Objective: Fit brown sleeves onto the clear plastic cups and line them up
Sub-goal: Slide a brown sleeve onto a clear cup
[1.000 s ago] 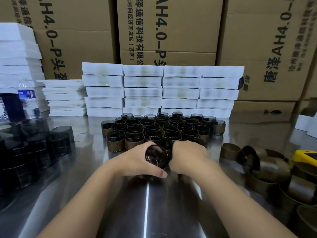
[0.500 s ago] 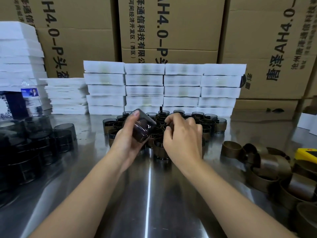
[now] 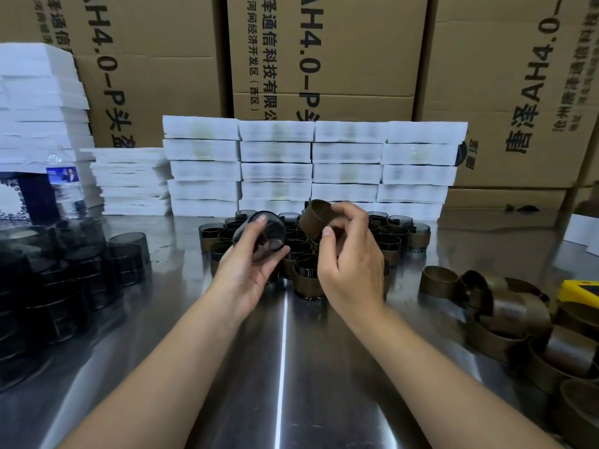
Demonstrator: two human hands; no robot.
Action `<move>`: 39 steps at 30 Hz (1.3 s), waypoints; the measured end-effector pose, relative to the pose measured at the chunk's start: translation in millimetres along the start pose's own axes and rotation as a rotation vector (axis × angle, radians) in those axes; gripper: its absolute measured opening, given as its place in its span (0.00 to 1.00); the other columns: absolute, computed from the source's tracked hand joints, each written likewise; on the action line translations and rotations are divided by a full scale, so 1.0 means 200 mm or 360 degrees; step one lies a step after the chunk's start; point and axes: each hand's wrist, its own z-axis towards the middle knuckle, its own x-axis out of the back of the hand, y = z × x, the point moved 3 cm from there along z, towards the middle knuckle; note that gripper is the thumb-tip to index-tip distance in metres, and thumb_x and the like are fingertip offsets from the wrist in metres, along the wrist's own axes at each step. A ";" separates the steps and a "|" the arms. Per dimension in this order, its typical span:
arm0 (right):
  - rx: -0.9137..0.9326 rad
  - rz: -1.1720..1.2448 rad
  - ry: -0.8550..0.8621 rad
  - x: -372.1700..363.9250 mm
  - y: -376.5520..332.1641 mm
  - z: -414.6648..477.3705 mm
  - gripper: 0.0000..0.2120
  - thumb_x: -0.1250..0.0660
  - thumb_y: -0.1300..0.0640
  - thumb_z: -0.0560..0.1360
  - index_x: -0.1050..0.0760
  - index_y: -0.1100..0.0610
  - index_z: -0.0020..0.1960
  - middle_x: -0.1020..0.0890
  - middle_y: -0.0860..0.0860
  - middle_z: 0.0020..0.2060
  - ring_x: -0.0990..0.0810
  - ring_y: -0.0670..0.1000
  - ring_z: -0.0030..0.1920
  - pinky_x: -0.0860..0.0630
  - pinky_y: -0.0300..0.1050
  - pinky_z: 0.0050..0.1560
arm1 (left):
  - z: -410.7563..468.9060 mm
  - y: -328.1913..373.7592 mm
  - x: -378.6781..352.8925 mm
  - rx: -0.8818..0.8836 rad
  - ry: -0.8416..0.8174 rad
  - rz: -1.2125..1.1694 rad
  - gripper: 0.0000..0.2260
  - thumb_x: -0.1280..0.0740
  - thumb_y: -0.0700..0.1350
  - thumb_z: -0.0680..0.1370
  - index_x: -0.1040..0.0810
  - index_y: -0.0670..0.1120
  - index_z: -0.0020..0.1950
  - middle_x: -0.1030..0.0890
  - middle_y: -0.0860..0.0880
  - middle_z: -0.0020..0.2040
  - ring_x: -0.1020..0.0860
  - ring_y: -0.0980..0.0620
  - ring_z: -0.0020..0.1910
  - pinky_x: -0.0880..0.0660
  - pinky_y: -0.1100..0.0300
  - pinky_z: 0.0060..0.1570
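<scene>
My left hand grips a bare, smoky clear cup, tilted on its side above the table. My right hand pinches a brown sleeve by its rim, raised just right of the cup and apart from it. Behind and under both hands stand rows of sleeved cups, partly hidden by my fingers. Loose brown sleeves are heaped at the right. Stacks of unsleeved dark cups sit at the left.
The steel table runs toward me between my arms. White boxes are stacked behind the cups, cardboard cartons behind those. A water bottle stands far left. A yellow object lies at the right edge.
My right hand has lifted off the cup rows holding a brown sleeve. My left hand stays raised with the bare cup, now turned more on its side.
</scene>
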 end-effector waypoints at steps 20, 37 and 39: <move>0.0381 0.0134 -0.0269 -0.05 -0.05 -0.06 0.16 0.40 0.55 0.74 0.36 0.53 0.61 0.22 0.51 0.45 0.27 0.45 0.45 0.29 0.36 0.47 | -0.02 -0.04 -0.03 0.0058 -0.0188 0.0469 0.27 0.44 0.65 0.78 0.20 0.45 0.59 0.15 0.44 0.48 0.16 0.46 0.48 0.19 0.56 0.43; 0.0219 0.0306 -0.0221 -0.05 -0.04 -0.05 0.26 0.37 0.53 0.71 0.36 0.57 0.67 0.36 0.49 0.60 0.26 0.47 0.50 0.28 0.35 0.48 | -0.06 -0.01 -0.06 0.0049 -0.0237 0.0230 0.33 0.24 0.52 0.64 0.26 0.42 0.66 0.21 0.41 0.60 0.17 0.49 0.48 0.20 0.55 0.49; -0.0059 0.0435 -0.0281 -0.05 -0.01 -0.05 0.26 0.36 0.47 0.72 0.37 0.52 0.67 0.35 0.46 0.61 0.26 0.42 0.51 0.26 0.34 0.47 | -0.05 -0.01 -0.06 0.0046 -0.0222 0.0197 0.32 0.25 0.52 0.64 0.27 0.43 0.66 0.21 0.42 0.58 0.17 0.50 0.45 0.20 0.58 0.42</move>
